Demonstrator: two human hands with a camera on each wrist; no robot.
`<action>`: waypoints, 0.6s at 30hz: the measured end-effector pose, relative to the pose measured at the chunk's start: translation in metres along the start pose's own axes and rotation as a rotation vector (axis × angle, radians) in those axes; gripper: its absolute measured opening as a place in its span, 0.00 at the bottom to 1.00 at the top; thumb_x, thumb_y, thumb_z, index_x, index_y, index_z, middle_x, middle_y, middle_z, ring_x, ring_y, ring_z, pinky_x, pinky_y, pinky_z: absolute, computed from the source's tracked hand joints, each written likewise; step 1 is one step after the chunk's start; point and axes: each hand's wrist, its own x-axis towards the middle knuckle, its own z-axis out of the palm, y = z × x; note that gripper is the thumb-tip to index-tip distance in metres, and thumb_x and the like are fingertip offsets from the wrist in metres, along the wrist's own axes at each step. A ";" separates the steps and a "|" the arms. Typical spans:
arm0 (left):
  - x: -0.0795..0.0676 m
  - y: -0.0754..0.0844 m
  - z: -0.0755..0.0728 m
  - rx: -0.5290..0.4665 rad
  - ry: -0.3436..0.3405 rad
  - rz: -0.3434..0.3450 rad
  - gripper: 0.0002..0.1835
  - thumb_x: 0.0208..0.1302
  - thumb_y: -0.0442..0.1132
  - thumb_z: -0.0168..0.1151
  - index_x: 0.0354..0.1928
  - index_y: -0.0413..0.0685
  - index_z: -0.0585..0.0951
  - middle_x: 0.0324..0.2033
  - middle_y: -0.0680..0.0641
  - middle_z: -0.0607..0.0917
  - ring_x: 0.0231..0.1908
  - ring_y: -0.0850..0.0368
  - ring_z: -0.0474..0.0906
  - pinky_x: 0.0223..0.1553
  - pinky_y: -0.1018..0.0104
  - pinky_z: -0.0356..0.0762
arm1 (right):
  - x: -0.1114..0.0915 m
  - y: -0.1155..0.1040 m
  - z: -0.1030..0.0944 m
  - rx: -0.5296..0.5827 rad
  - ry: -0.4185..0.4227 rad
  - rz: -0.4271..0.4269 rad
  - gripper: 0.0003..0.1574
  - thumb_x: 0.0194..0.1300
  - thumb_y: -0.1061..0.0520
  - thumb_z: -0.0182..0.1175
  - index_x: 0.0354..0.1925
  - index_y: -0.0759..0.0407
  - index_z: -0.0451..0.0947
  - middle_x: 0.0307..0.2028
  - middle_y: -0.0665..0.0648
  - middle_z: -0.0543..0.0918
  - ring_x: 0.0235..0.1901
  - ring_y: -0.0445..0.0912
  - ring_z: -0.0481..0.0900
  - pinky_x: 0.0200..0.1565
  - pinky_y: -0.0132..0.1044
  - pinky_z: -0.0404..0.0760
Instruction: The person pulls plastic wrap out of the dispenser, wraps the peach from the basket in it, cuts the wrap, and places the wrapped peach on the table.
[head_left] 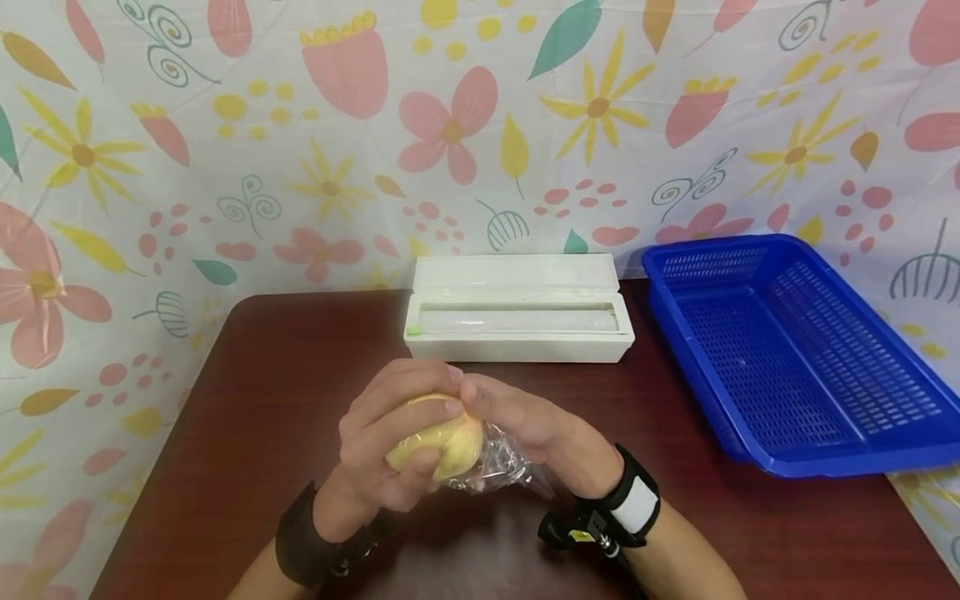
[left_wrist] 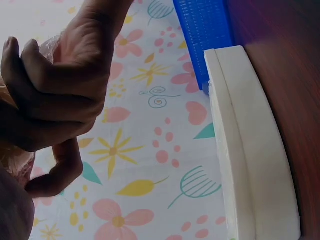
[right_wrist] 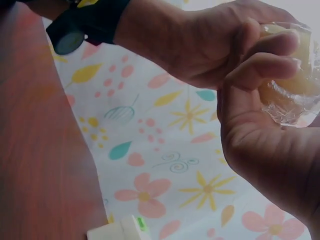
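Observation:
A yellow, rounded fruit [head_left: 457, 440] with a pinkish patch is held up over the table in front of me. My left hand [head_left: 393, 433] grips it from the left, fingers over the top and thumb low on its near side. Clear plastic wrap [head_left: 501, 467] covers part of the fruit and bunches loosely to its right. From that side my right hand [head_left: 536, 421] holds the wrap against the fruit, thumb tip meeting the left fingertips. In the right wrist view, curled fingers lie over the wrapped fruit [right_wrist: 287, 92]. Palms and fingers hide much of it.
Behind the hands stands a white wrap dispenser box [head_left: 517, 348], its lid raised and a film roll [head_left: 517, 321] inside. A blue plastic basket [head_left: 750, 417] sits at the right of the dark red table [head_left: 247, 400]. A flower-patterned sheet [head_left: 450, 208] hangs behind.

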 end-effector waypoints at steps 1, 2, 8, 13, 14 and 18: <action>0.000 0.000 0.000 0.012 0.001 -0.008 0.18 0.69 0.41 0.51 0.30 0.30 0.78 0.28 0.31 0.80 0.29 0.39 0.78 0.29 0.51 0.80 | 0.000 -0.001 0.000 -0.031 0.016 -0.009 0.56 0.69 0.27 0.43 0.48 0.84 0.58 0.34 0.58 0.81 0.27 0.45 0.80 0.26 0.34 0.80; 0.000 0.000 0.001 0.023 0.004 -0.020 0.18 0.69 0.41 0.52 0.30 0.30 0.78 0.28 0.31 0.80 0.30 0.39 0.78 0.30 0.52 0.80 | -0.001 -0.003 -0.001 -0.062 0.038 -0.016 0.54 0.70 0.27 0.42 0.48 0.83 0.60 0.34 0.58 0.81 0.28 0.45 0.79 0.27 0.34 0.80; -0.002 0.003 0.000 0.097 0.049 -0.140 0.20 0.70 0.42 0.53 0.32 0.27 0.79 0.30 0.30 0.79 0.33 0.40 0.78 0.34 0.53 0.80 | -0.006 -0.018 -0.004 -0.247 0.322 -0.019 0.42 0.77 0.35 0.34 0.58 0.73 0.67 0.48 0.65 0.78 0.47 0.51 0.78 0.45 0.41 0.81; -0.003 0.005 -0.003 0.202 0.094 -0.238 0.20 0.69 0.42 0.54 0.32 0.27 0.79 0.31 0.30 0.80 0.33 0.40 0.78 0.36 0.54 0.80 | -0.012 -0.031 -0.006 -0.305 0.519 -0.065 0.41 0.79 0.36 0.27 0.70 0.65 0.57 0.60 0.70 0.72 0.59 0.59 0.70 0.60 0.53 0.69; -0.004 0.005 -0.004 0.217 0.101 -0.258 0.20 0.69 0.42 0.54 0.32 0.27 0.80 0.31 0.31 0.80 0.33 0.40 0.78 0.37 0.54 0.80 | -0.013 -0.033 -0.006 -0.340 0.540 -0.086 0.41 0.78 0.35 0.26 0.71 0.63 0.55 0.61 0.70 0.71 0.61 0.59 0.69 0.62 0.55 0.66; -0.005 0.005 -0.005 0.271 0.139 -0.319 0.20 0.67 0.42 0.55 0.32 0.27 0.80 0.31 0.32 0.82 0.33 0.41 0.79 0.37 0.55 0.80 | -0.019 -0.040 -0.005 -0.513 0.555 -0.146 0.39 0.79 0.37 0.24 0.74 0.60 0.52 0.66 0.66 0.68 0.65 0.56 0.65 0.63 0.60 0.61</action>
